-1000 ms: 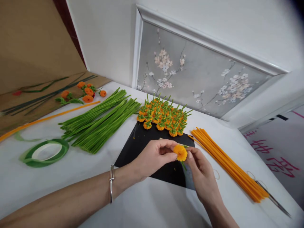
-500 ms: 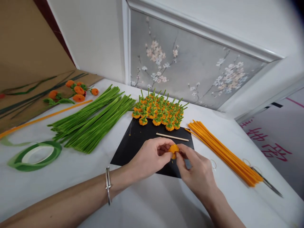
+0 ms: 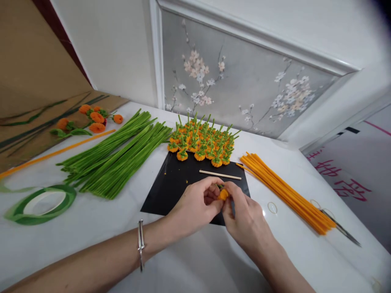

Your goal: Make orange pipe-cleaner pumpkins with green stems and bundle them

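A white table (image 3: pixel 91 228) sits by a grey wall panel painted with blossoms (image 3: pixel 232 85). Both hands meet over a flat black sheet (image 3: pixel 174 187). The left hand (image 3: pixel 195 205) and the right hand (image 3: pixel 244 221) pinch a small fuzzy orange flower (image 3: pixel 223 194) between their fingertips. It sits right between the two hands, with both just as near. A bit of green stem (image 3: pixel 220 186) seems to poke up and away, though fingers hide most of it. Just behind lies a thin wooden stick (image 3: pixel 220 175), then a bunch of finished orange flowers with green stems (image 3: pixel 201 142). Green fuzzy wires (image 3: pixel 116 154) lie to the left and orange fuzzy wires (image 3: pixel 287 191) to the right.
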A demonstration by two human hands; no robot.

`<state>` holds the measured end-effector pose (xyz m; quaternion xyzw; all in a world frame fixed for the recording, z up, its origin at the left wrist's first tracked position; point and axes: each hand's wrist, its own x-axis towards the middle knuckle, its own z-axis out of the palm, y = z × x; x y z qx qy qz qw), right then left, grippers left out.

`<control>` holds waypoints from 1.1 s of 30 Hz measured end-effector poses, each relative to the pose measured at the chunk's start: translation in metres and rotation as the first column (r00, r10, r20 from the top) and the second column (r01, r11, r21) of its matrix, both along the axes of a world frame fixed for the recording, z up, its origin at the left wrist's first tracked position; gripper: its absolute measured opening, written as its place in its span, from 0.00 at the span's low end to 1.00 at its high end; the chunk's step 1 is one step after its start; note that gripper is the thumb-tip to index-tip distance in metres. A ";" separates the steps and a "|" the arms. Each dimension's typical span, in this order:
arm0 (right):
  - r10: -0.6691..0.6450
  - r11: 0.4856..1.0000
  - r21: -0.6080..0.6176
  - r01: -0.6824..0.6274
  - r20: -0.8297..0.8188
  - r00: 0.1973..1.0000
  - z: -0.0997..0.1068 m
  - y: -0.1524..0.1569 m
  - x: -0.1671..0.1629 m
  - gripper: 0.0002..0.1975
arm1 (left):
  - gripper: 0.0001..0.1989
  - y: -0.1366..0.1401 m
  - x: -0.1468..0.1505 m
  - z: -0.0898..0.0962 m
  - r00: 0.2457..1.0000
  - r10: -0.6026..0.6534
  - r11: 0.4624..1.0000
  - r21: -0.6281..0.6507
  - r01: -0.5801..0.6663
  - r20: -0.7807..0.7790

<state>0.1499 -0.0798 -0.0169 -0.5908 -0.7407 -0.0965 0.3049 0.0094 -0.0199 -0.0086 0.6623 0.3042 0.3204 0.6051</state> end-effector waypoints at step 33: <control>-0.131 0.925 -0.320 -0.207 -0.777 0.616 0.001 0.000 0.003 0.15 | 0.07 0.018 -0.018 0.013 0.959 -0.026 0.960 0.261 0.103 -0.283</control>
